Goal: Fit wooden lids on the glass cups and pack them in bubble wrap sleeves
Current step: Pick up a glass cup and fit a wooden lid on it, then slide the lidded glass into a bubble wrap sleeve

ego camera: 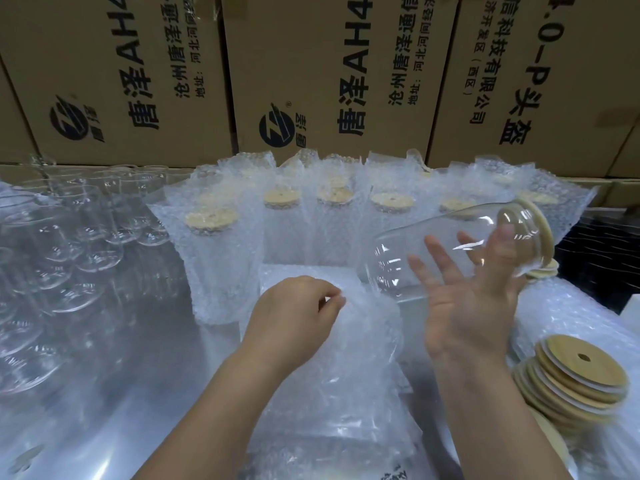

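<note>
Glass cup [398, 258], lidded, seemingly empty, beside bubble-wrap sleeve [346, 358].

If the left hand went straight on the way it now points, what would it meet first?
Probably the bottom of the tilted glass cup by the right hand; depth is unclear. The left hand pinches the bubble wrap sleeve.
</note>
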